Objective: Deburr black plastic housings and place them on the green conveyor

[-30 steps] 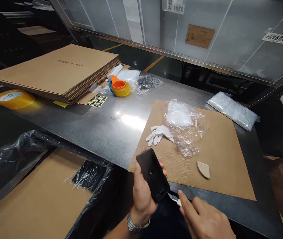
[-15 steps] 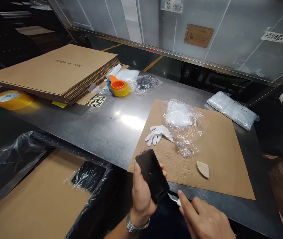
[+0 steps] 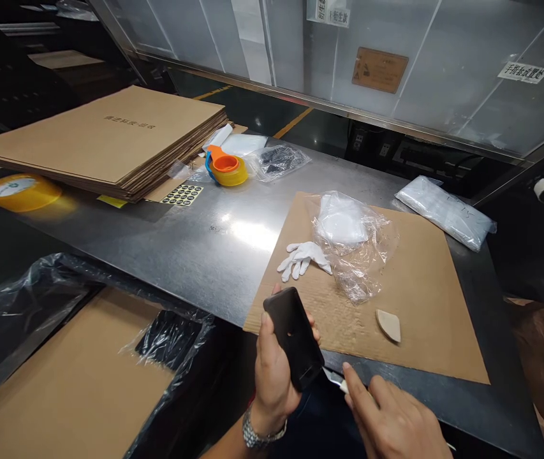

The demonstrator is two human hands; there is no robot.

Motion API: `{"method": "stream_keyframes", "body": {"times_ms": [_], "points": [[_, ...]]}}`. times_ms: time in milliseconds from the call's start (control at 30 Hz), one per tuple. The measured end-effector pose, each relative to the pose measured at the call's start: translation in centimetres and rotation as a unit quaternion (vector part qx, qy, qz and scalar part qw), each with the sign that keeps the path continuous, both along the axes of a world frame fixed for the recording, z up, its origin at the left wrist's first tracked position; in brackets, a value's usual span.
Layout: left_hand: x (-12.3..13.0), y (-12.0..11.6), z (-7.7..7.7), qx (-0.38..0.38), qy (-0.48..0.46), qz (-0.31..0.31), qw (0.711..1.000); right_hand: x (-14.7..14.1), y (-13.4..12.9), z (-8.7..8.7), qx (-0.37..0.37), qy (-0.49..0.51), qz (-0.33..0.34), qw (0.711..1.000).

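Note:
In my left hand [image 3: 272, 373] lies a black phone-case-like plastic shell [image 3: 293, 335], hollow side up, with a small hole near its middle. Thumb and fingers close round its long edges. My right hand [image 3: 391, 411] grips a small knife [image 3: 333, 377] with a pale handle and a thin metal blade. The blade is at the shell's lower right corner; whether it touches cannot be made out. Beyond the shell, a white glove [image 3: 304, 258] rests on a cardboard sheet [image 3: 425, 274], beside a clear plastic bag [image 3: 355, 268] with white contents.
A beige wedge-shaped piece [image 3: 389, 326] lies on the cardboard. The metal table [image 3: 190, 248] also bears stacked flat cardboard [image 3: 109, 134], yellow tape rolls [image 3: 233, 175], a round-sticker sheet [image 3: 182, 195] and a wrapped pack [image 3: 446, 210]. Lower left, a lined box [image 3: 75, 376] holds a bagged black item [image 3: 169, 338].
The shell is tilted very slightly differently in my left hand, and the blade shows a little more at its corner. The whole view has shifted slightly; both hands keep their holds.

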State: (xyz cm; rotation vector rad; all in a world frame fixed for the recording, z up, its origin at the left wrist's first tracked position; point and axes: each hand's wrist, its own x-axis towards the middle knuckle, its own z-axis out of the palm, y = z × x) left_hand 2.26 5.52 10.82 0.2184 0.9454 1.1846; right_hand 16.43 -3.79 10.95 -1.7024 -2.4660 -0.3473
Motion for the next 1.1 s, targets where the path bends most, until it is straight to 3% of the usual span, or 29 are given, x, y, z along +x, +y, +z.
{"method": "stream_keyframes", "body": {"times_ms": [367,867,1000,1067,1100], "points": [[-0.3,0.5,0.3,-0.025,0.003,-0.051,0.998,0.1,1.2,1.2,0.005,0.116,0.017,0.993],[-0.1,0.4,-0.1,-0.007,0.018,-0.058,0.998,-0.3,1.1,0.0,-0.014,0.069,0.006,0.997],[-0.2,0.1,-0.4,0.034,0.061,-0.042,0.997,-0.1,0.7,-1.0,-0.123,0.137,-0.037,0.982],[-0.3,-0.2,-0.6,0.060,0.074,-0.035,0.995,0.0,0.7,-1.4,-0.248,0.240,-0.082,0.935],[-0.3,-0.3,-0.7,0.073,0.070,-0.036,0.994,0.0,0.7,-1.6,-0.332,0.313,-0.103,0.884]]}}
